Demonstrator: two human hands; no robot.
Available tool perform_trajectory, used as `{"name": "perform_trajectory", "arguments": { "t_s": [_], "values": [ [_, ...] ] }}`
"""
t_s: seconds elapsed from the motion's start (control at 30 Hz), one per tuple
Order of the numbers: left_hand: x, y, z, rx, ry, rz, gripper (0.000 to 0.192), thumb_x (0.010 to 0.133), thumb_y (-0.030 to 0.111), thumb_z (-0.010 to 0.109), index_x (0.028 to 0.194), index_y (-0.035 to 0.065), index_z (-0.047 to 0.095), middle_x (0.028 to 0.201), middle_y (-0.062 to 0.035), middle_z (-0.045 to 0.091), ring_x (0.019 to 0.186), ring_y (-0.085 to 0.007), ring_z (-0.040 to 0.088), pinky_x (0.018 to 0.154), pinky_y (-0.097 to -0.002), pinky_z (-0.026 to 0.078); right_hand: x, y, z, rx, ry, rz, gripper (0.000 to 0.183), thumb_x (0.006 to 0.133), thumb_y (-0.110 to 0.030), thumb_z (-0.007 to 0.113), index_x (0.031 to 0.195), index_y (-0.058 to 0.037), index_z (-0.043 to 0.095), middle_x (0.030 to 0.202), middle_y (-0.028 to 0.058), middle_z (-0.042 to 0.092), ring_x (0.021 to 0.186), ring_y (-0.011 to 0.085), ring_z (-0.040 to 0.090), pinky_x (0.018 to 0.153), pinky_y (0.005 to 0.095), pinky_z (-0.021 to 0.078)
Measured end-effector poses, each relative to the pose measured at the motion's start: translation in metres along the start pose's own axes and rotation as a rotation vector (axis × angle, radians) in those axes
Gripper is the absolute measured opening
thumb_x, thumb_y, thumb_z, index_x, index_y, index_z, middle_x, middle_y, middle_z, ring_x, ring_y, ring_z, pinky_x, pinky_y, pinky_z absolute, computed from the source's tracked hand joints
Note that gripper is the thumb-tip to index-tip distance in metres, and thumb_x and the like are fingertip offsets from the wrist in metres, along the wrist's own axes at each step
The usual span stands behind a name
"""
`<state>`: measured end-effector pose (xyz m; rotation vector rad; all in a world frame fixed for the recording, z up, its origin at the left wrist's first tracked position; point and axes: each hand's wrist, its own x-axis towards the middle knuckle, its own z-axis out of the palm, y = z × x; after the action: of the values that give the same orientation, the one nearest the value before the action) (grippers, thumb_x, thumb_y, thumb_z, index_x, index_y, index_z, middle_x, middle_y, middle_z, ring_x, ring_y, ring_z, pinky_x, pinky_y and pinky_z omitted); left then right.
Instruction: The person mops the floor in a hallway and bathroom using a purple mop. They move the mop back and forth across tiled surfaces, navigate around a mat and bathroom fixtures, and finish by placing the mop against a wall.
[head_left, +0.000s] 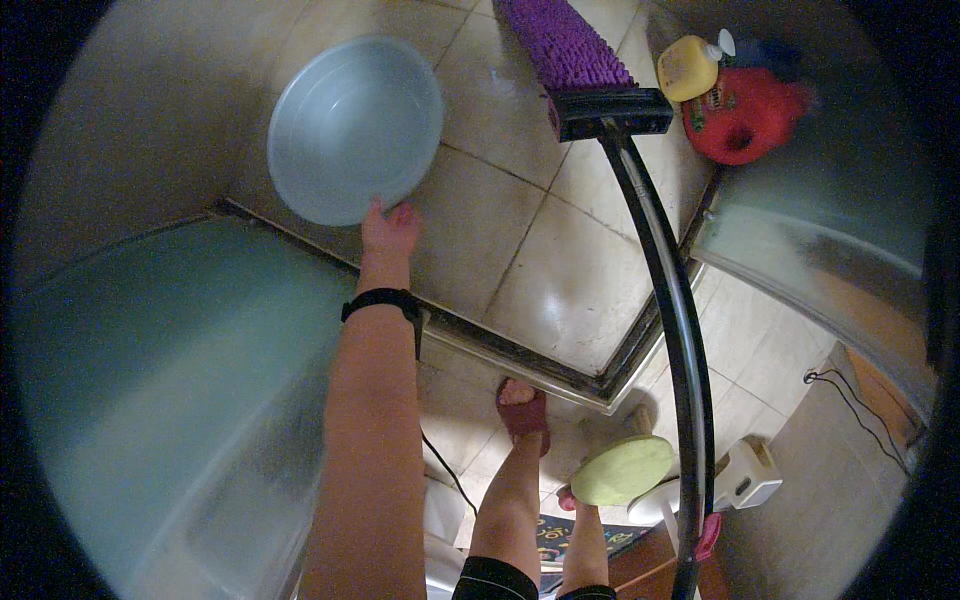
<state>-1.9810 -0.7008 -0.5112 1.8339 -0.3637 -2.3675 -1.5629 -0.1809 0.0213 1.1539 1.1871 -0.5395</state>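
A pale blue plastic basin (352, 131) appears tilted over the tiled floor at the upper left. My left hand (391, 229) grips its near rim, with one digit over the edge and the others curled beside it. A dark band circles that wrist. My right hand is out of view. To the right, a flat mop with a purple chenille pad (566, 49) has its black head (611, 114) inside the shower area. Its long dark handle (679, 322) runs down past the bottom of the picture; what supports it there is hidden.
Frosted glass panels (187, 360) flank the shower, and a raised metal track (517, 360) borders its floor. A yellow bottle (686, 69) and a red jug (742, 120) stand at the upper right. Near my slippered foot (523, 409) are a pale green round pad (624, 471) and a cable (450, 469).
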Motion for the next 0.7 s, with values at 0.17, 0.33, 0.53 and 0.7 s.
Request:
{"name": "perform_trajectory", "arguments": {
  "t_s": [0.17,0.33,0.53,0.7],
  "values": [
    [-0.03,0.007,0.005,0.142,0.004,0.161,0.033,0.074,0.037,0.05,0.079,0.0054,0.042,0.061,-0.0033,0.04,0.046,-0.0118,0.035,0.04,-0.0233,0.03,0.0,-0.01,-0.004,-0.048,0.009,0.0,0.038,0.068,-0.03,0.058,0.092,-0.0007,0.053,0.081,0.0137,0.055,0.074,0.0211,0.053,0.066,0.033,0.042],
    [-0.069,0.021,0.028,0.186,0.11,0.037,0.028,0.073,0.032,0.048,0.076,0.0054,0.041,0.056,-0.0037,0.039,0.039,-0.012,0.03,0.036,-0.0225,0.025,-0.002,-0.006,-0.007,-0.104,-0.008,-0.029,0.04,0.067,-0.032,0.058,0.091,-0.0006,0.054,0.079,0.014,0.056,0.073,0.0209,0.054,0.065,0.0331,0.0425],
    [-0.164,-0.023,0.007,-0.085,-0.101,-0.002,0.028,0.073,0.026,0.043,0.085,0.0011,0.042,0.058,-0.0052,0.039,0.039,-0.012,0.028,0.036,-0.0213,0.025,0.01,0.036,-0.009,-0.05,-0.001,-0.082,0.042,0.066,-0.035,0.059,0.089,-0.0006,0.055,0.078,0.0144,0.057,0.071,0.0206,0.055,0.065,0.0333,0.0432],
    [-0.29,-0.079,-0.016,-0.124,-0.21,0.096,0.026,0.071,0.025,0.048,0.083,0.0021,0.046,0.065,-0.0063,0.048,0.043,-0.0122,0.037,0.039,-0.0232,0.031,0.051,0.077,0.002,-0.079,0.067,-0.108,0.043,0.065,-0.037,0.059,0.088,-0.0005,0.056,0.076,0.0147,0.057,0.07,0.0205,0.056,0.064,0.0334,0.0437]
  ]
}}
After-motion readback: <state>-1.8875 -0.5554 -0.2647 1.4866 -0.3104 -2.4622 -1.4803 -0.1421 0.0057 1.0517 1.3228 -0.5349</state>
